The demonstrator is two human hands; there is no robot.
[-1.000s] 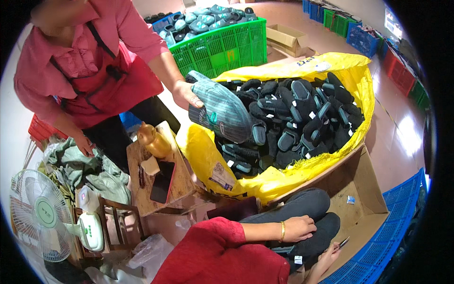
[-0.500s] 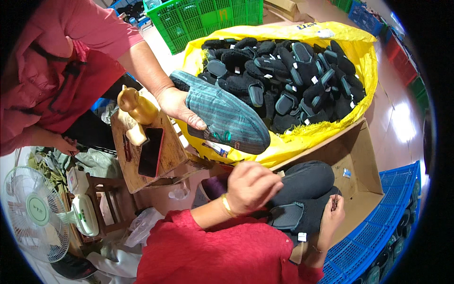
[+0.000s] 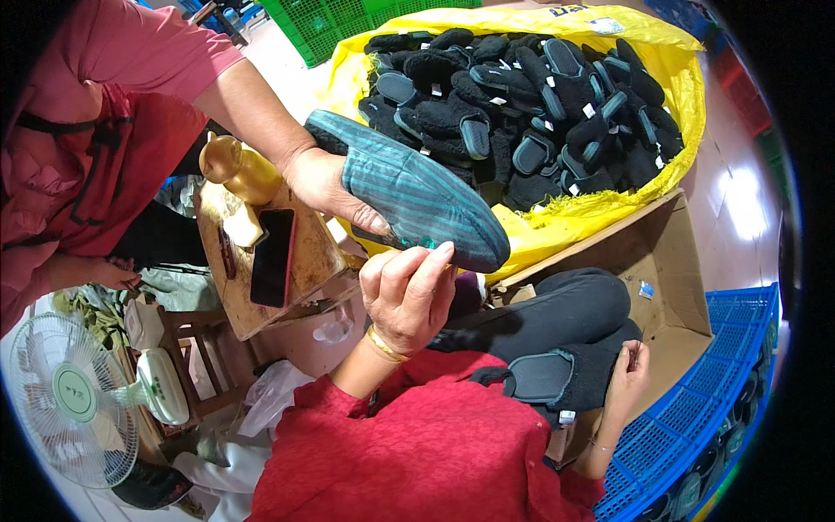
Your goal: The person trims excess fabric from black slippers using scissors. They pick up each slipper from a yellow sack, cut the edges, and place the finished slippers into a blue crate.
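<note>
A co-worker's hand (image 3: 335, 187) holds up a dark slipper with teal stripes (image 3: 426, 187), its side bearing a small green mark. My left hand (image 3: 404, 291), with a gold bangle at the wrist, is closed, its fingertips at the slipper's lower edge beside that mark. Over my lap lies a black fleecy slipper (image 3: 591, 374) with a grey sole and a white tag. Next to its right side my right hand (image 3: 628, 378) is closed around a small dark tool, mostly hidden by the fingers.
Black slippers (image 3: 513, 113) fill a yellow sack (image 3: 600, 209) ahead. A cardboard box (image 3: 674, 261) and a blue crate (image 3: 687, 391) stand right. On the left, a wooden stool (image 3: 304, 283) bears a phone (image 3: 274, 257) and a golden figurine (image 3: 243, 170). A fan (image 3: 74, 391) is nearby.
My left hand has risen from over my lap to the striped slipper's edge. My right hand keeps near the black slipper. The view has shifted slightly.
</note>
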